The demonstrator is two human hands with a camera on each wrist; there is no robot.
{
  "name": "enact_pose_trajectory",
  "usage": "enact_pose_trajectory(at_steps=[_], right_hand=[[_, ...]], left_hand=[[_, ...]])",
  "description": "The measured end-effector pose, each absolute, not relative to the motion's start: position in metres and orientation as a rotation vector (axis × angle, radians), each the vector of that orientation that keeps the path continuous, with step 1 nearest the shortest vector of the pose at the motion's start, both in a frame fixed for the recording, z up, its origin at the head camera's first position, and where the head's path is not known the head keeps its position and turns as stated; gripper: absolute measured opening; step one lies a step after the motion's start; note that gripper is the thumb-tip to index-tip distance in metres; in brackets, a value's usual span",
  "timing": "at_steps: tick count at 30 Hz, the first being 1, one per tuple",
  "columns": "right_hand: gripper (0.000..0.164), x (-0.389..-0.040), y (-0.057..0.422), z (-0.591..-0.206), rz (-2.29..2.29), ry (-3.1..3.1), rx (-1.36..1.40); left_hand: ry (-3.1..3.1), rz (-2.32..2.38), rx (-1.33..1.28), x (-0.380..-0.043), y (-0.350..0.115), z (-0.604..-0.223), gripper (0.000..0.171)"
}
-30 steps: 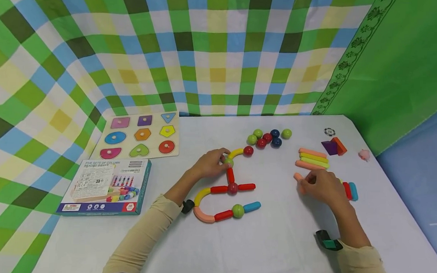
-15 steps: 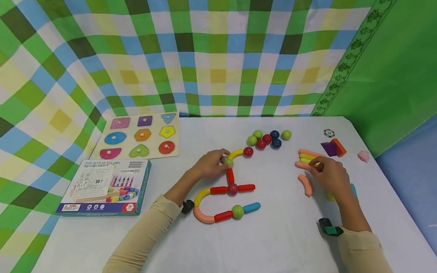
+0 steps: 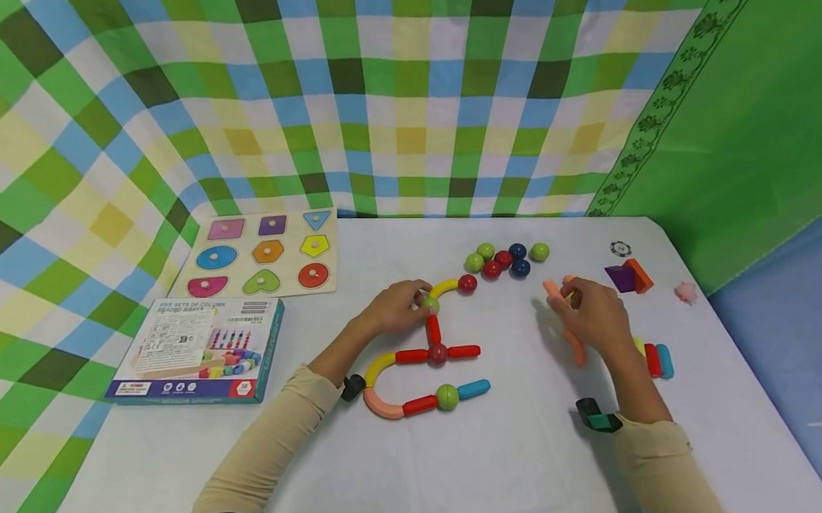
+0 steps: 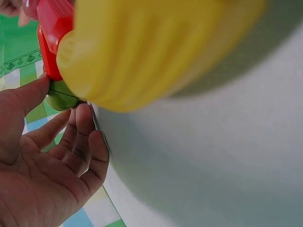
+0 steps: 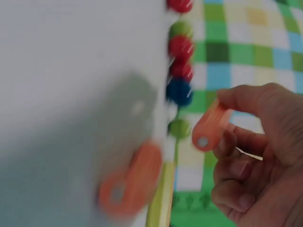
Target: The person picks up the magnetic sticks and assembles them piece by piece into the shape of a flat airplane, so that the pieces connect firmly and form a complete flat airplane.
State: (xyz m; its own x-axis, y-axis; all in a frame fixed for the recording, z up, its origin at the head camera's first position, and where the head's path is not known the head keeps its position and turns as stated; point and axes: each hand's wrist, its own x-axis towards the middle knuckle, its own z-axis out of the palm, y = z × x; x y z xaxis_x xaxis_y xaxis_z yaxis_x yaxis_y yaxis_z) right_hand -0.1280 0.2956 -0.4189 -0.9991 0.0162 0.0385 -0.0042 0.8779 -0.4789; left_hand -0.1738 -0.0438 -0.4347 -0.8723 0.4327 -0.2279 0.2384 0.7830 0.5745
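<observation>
My left hand (image 3: 396, 308) pinches a green ball (image 3: 432, 306) at the top of a joined figure of magnetic sticks and balls. From that ball run a yellow curved stick (image 3: 444, 288) ending in a red ball (image 3: 467, 283), and a red stick (image 3: 434, 330) down to another red ball (image 3: 437, 354). A yellow curved piece (image 4: 161, 52) fills much of the left wrist view. Above the table, my right hand (image 3: 596, 314) pinches an orange stick (image 5: 210, 125) between thumb and fingers. Below it lies a curved orange stick (image 3: 575, 349).
Several loose balls (image 3: 503, 259) sit at the back. Right of them are purple and orange blocks (image 3: 629, 276), a pink figurine (image 3: 686, 291) and more sticks (image 3: 657, 360). A shape puzzle board (image 3: 286, 275) and a boxed toy (image 3: 196, 350) lie at left.
My right hand has left the curved orange stick, reached the row of sticks, and come back leftward holding a orange stick. The left hand stays on the green ball.
</observation>
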Motion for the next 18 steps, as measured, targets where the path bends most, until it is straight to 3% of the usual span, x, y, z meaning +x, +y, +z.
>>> enact_pose_trajectory(at_steps=[9, 18], right_hand=[[0.028, -0.15, 0.232, -0.426, 1.171, -3.051, 0.114], [0.028, -0.172, 0.21, -0.442, 1.221, -3.19, 0.087]], left_hand=[[2.629, 0.786, 0.503, -0.177, -0.044, -0.435, 0.048], [2.632, 0.775, 0.526, -0.177, -0.04, -0.435, 0.048]])
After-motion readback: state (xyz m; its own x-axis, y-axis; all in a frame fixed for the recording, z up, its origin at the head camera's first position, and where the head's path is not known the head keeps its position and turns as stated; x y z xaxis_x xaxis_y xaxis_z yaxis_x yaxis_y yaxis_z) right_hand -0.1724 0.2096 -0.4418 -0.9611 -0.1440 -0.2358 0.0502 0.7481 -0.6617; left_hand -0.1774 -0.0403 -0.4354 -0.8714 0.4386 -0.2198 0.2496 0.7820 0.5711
